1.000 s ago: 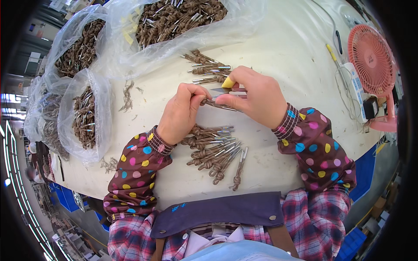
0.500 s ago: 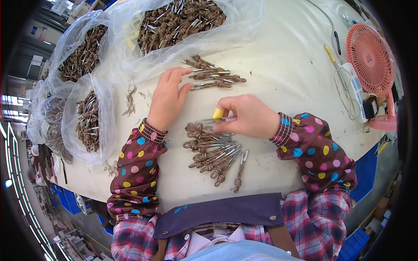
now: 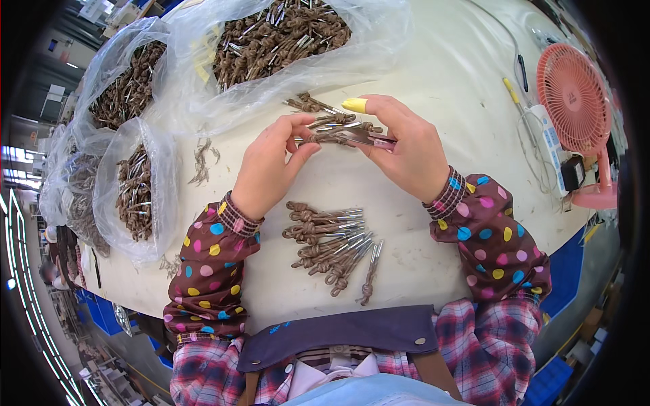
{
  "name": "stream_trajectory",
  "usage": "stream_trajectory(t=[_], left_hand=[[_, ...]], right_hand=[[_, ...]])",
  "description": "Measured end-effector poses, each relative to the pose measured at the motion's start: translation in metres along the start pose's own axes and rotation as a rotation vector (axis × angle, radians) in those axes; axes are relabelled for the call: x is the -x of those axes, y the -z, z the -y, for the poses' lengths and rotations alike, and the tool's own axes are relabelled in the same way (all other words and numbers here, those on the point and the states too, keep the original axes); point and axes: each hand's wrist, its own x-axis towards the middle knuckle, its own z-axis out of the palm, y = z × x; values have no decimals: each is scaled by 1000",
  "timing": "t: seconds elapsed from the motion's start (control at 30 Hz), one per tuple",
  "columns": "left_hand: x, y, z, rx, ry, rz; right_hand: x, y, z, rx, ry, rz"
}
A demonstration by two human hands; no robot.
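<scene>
My left hand (image 3: 269, 162) is closed at the left end of a small far group of knotted brown laces (image 3: 333, 120). Its thumb and fingertips pinch one knotted lace (image 3: 317, 138) by its metal-tipped end. Across from it, my right hand (image 3: 405, 143) is curled round a small metal tool with a pinkish part (image 3: 371, 139), which looks like thread snips or tweezers. The tool points left toward the pinched lace. A yellow cover (image 3: 354, 105) sits on one right fingertip. Nearer me lies a fanned pile of knotted laces (image 3: 325, 240), metal tips facing right, with a single one (image 3: 370, 274) beside it.
Clear plastic bags (image 3: 365, 44) full of brown laces (image 3: 281, 40) stand at the far left and back. Grey thread scraps (image 3: 202, 162) lie left of my hands. To the right are a pink fan (image 3: 573, 95), a power strip (image 3: 550, 145) and a yellow-handled tool (image 3: 510, 89).
My right hand has moved from above the near pile up to the far group, carrying the metal tool. My left hand has shifted slightly right and its fingers have closed on a lace.
</scene>
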Motion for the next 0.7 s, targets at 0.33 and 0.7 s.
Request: stream_trajectory(t=[0.33,0.7], left_hand=[[16,-1,-18,49,30,51],[16,-8,-9,-250,-263,-69]], right_hand=[[8,-2,10,-48,-118,126],[10,-10,11,-349,-422,167]])
